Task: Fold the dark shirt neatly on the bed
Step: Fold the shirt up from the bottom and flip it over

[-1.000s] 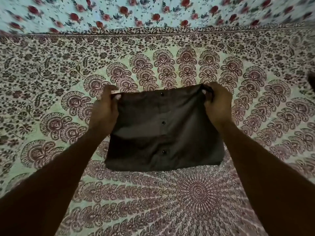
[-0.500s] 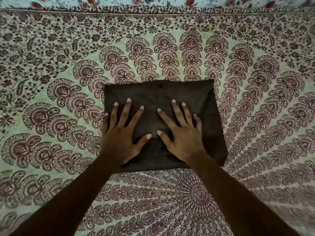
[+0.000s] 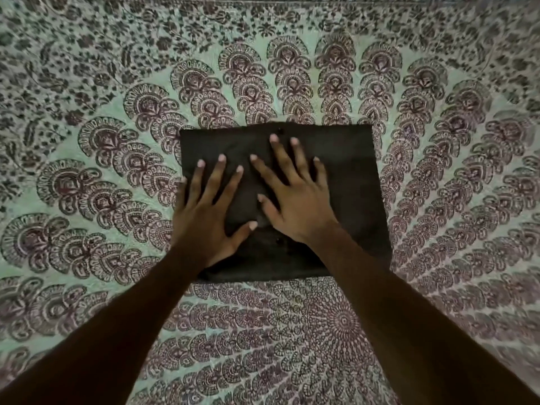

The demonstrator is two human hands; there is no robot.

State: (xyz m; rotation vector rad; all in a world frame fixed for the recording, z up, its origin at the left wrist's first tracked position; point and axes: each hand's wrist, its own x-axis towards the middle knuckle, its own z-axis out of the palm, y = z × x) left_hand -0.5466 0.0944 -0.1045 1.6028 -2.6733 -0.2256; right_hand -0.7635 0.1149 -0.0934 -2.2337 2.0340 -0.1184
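The dark shirt (image 3: 350, 176) lies folded into a flat rectangle in the middle of the bed, a button showing near its far edge. My left hand (image 3: 204, 217) lies flat with spread fingers on the shirt's left half, its little finger at the left edge. My right hand (image 3: 295, 197) presses flat on the middle of the shirt, fingers spread and reaching toward the far edge. Both palms cover the centre of the fold.
The bed is covered by a pale green bedsheet (image 3: 87, 200) printed with a dark red mandala pattern, spreading on all sides of the shirt. Its patterned border (image 3: 263, 1) runs along the top of the view.
A second ago both hands pinched the shirt's far corners. They let go and now press flat on it; since half a second ago my right hand slid toward the far edge.
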